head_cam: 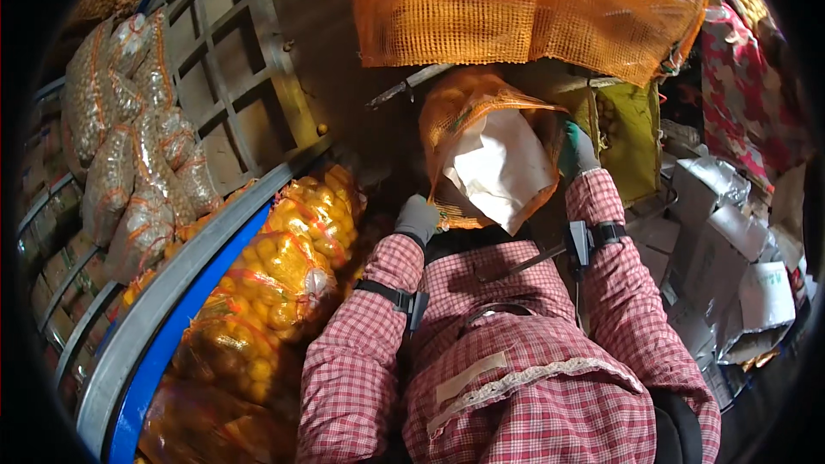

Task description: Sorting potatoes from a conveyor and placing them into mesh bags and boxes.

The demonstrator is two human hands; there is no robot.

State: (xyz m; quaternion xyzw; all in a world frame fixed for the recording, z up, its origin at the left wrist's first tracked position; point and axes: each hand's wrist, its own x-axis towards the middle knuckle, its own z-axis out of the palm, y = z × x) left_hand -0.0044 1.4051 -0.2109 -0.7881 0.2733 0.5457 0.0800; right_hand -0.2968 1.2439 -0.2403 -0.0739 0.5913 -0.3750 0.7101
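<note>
An orange mesh sack (451, 100) hangs with its mouth spread between my two gloved hands. My left hand (417, 218), in a grey glove, grips the left side of the rim. My right hand (579, 147), in a grey and green glove, has hold of the right side; its fingertips are partly hidden by the mesh. A white sheet (503, 164), crumpled, lies inside the mouth and pokes over the near edge. What lies deeper in the sack is hidden. Just beyond it, larger orange mesh sheeting (464, 13) is draped across the top.
A metal rail (193, 251) with a blue edge runs along the left, beside mesh bags of yellow, round produce (277, 258). Filled clear bags (109, 142) are piled farther left by a metal frame (213, 64). Cardboard boxes (715, 238) and a yellow-green crate (635, 142) stand at right.
</note>
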